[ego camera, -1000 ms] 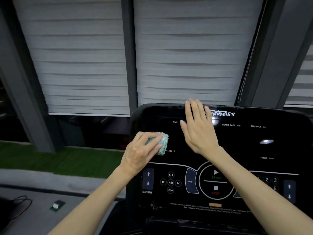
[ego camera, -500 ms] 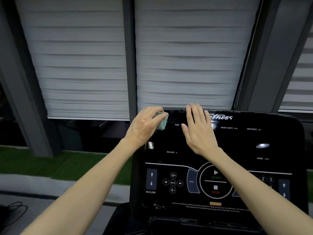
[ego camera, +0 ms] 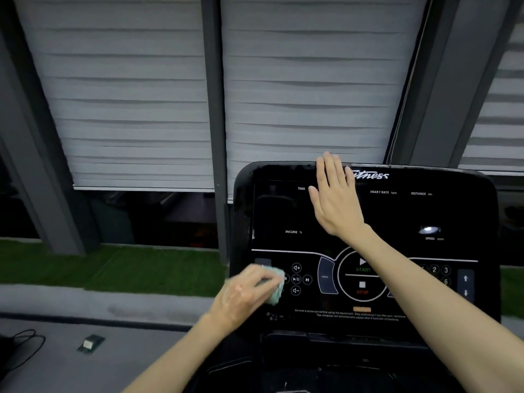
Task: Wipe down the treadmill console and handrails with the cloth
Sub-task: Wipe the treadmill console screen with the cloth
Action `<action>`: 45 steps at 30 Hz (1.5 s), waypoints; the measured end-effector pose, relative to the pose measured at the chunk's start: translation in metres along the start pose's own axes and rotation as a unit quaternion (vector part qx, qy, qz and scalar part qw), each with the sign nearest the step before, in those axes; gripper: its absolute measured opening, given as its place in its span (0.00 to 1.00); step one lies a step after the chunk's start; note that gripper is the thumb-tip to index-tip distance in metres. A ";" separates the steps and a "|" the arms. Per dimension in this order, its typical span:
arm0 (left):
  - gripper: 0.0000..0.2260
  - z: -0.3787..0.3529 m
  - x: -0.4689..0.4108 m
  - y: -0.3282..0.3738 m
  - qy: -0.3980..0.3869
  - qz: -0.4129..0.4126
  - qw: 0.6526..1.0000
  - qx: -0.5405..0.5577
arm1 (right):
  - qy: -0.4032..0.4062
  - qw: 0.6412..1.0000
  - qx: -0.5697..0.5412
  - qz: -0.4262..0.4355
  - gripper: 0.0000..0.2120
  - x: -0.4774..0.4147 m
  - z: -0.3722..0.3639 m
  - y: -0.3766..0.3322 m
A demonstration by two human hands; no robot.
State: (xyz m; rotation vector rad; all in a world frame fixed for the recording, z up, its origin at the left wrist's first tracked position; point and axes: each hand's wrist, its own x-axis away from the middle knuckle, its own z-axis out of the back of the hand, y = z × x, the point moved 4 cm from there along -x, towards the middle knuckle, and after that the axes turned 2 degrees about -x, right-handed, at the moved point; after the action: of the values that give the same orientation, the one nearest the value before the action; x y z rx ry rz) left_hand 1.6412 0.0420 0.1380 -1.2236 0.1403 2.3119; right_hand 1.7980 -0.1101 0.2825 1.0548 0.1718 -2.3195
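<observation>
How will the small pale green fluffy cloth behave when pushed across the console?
Probably soft and floppy: the small pale green fluffy cloth bunches inside the left hand. Likely light, being small and fluffy. It should glide on the glossy black console.

We stand before the console (ego camera: pixel 272 211), which fills the lower right. Our right hand (ego camera: pixel 336 199) lies flat on its upper middle, fingertips at the top edge. Our left hand (ego camera: pixel 243 293) is at the console's lower left, holding the cloth (ego camera: pixel 276 287) against the panel just left of the buttons (ego camera: pixel 296 279). The blinds (ego camera: pixel 136 109) hang behind the console. Left of it, a cable (ego camera: pixel 22 344) and a small block (ego camera: pixel 90 343) lie on the floor (ego camera: pixel 127 350).
</observation>
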 end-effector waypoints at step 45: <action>0.06 -0.003 -0.041 -0.006 0.004 0.030 0.999 -0.009 | -0.010 0.997 -0.034 -0.072 0.28 0.092 -0.027 -0.027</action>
State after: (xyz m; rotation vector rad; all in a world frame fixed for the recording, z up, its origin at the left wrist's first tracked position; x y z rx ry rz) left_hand 1.6651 0.0299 0.1691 -1.2538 0.1620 2.3656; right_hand 1.7530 -0.1202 0.1941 1.0148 0.3270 -2.4327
